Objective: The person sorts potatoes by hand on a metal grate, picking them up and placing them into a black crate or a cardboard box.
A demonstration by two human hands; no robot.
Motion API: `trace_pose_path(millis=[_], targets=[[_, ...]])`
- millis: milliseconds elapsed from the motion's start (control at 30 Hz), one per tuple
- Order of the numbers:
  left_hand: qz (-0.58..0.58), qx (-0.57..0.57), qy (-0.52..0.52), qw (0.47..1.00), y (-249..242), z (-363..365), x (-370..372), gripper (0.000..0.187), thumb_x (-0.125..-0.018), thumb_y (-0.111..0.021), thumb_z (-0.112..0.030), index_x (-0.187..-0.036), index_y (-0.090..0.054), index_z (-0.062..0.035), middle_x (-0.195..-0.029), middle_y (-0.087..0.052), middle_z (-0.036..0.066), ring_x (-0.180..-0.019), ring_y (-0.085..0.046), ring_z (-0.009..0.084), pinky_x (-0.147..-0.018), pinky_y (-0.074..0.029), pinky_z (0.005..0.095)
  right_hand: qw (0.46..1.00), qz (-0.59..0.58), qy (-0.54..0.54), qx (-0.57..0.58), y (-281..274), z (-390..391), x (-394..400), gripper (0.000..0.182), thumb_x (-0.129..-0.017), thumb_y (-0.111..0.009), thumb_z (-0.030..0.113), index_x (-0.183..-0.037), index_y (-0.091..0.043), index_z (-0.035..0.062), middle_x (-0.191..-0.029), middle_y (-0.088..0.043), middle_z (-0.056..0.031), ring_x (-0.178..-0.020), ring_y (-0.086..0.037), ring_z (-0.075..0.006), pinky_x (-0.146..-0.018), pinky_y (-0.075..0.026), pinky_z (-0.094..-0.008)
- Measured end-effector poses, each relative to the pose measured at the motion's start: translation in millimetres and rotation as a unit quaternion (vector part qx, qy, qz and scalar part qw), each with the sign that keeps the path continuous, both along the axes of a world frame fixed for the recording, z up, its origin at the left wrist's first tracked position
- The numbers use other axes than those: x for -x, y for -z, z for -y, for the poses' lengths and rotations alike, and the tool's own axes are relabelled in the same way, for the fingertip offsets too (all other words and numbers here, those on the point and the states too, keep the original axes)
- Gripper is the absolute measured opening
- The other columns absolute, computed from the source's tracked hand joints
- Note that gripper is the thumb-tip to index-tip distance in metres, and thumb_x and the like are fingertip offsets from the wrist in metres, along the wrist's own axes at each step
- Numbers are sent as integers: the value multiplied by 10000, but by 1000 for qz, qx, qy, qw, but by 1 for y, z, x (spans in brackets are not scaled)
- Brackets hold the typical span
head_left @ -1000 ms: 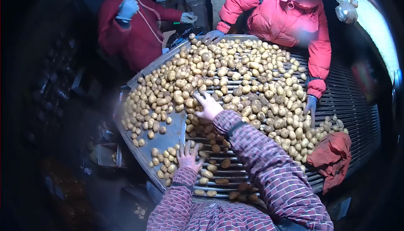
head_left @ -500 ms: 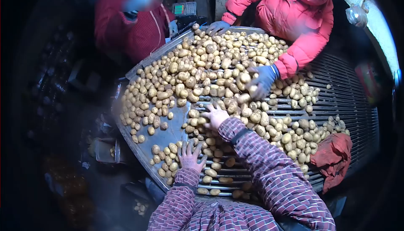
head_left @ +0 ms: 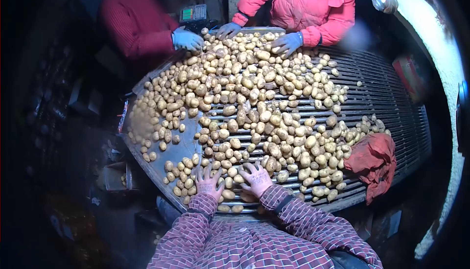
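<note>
Left hand (head_left: 209, 186) and right hand (head_left: 259, 180) side by side low down, fingers splayed loose over potatoes (head_left: 275, 120); the crop heaped across the slatted grate (head_left: 382, 84), red cloth (head_left: 373, 159) draped right, 2 co-workers (head_left: 313, 5) opposite

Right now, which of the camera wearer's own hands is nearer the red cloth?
Right. The right hand is at the potatoes, left of the red cloth and apart from it; the left hand is farther left.
</note>
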State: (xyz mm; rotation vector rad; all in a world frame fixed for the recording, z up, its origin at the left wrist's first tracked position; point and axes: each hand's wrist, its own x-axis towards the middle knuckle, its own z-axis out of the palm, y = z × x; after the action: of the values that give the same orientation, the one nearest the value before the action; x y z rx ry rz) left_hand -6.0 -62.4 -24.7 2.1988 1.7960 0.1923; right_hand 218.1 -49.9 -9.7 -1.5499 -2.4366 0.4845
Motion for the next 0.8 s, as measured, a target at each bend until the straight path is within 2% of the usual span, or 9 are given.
trace_pose_path(millis=[233,300,367,467,533,600,667,767,800], targets=[[-18,14,74,997,3,24,2,508,-773,-681,-372,-1259,-593,-250,-1396,-431,77,-1352,-286,398,-1104,-231,566,978,-187,44,80,18,47,-9,499,-727,-748,359,-1167,-644,148,-1195,-572,-122,-1077,-548,-355,-932,-479,-442],[2,40,86,996,6,24,10,503,-766,-689,-346,-1250,-598,-245,-1393,-444,66,-1350,-295,396,-1112,-234,553,879,-370,159,257,11,51,-23,514,-777,-755,338,-1189,-622,60,-1176,-613,-94,-1072,-592,-242,-920,-484,-366],[24,49,84,995,9,17,16,486,-766,-690,-324,-1235,-613,-223,-1386,-473,60,-1330,-329,393,-1111,-256,535,689,-558,189,421,-5,47,-45,586,-812,-738,319,-1278,-549,19,-1164,-633,-81,-1060,-595,-159,-912,-484,-299],[63,63,73,993,18,11,21,453,-778,-685,-318,-1211,-630,-195,-1356,-510,70,-1310,-361,382,-1104,-286,509,554,-668,170,468,-14,41,-62,614,-866,-670,326,-1368,-452,47,-1179,-602,-102,-1050,-587,-193,-899,-499,-326],[120,47,54,990,19,4,24,394,-793,-682,-297,-1165,-654,-171,-1239,-594,79,-1233,-459,341,-1073,-334,478,540,-662,251,456,-32,40,-59,460,-887,-672,270,-1277,-547,62,-1035,-629,-51,-973,-586,-147,-817,-493,-280],[156,50,6,986,19,-8,25,337,-793,-683,-243,-1115,-669,-146,-1113,-648,91,-1099,-561,319,-993,-408,450,742,-535,240,325,-2,30,-55,404,-879,-683,294,-1192,-605,50,-1026,-644,-41,-941,-599,-142,-793,-506,-297],[219,-15,-36,975,18,-26,24,269,-793,-677,-185,-1051,-675,-111,-999,-671,111,-973,-616,316,-896,-464,432,848,-344,285,286,-28,30,-41,449,-815,-717,404,-1142,-638,107,-1018,-665,-81,-910,-636,-187,-827,-506,-327],[236,-35,-75,968,9,-67,20,206,-801,-654,-140,-996,-663,-75,-969,-667,137,-937,-625,332,-851,-493,415,939,-202,234,151,-17,37,-30,502,-771,-700,468,-1144,-630,141,-1069,-652,-150,-989,-634,-337,-873,-506,-405],[215,-45,-80,972,8,-83,18,211,-800,-652,-139,-1001,-659,-71,-982,-664,137,-941,-624,336,-854,-493,414,952,-154,220,148,-15,37,-27,517,-771,-698,488,-1157,-625,151,-1058,-656,-141,-981,-641,-314,-872,-507,-398]])
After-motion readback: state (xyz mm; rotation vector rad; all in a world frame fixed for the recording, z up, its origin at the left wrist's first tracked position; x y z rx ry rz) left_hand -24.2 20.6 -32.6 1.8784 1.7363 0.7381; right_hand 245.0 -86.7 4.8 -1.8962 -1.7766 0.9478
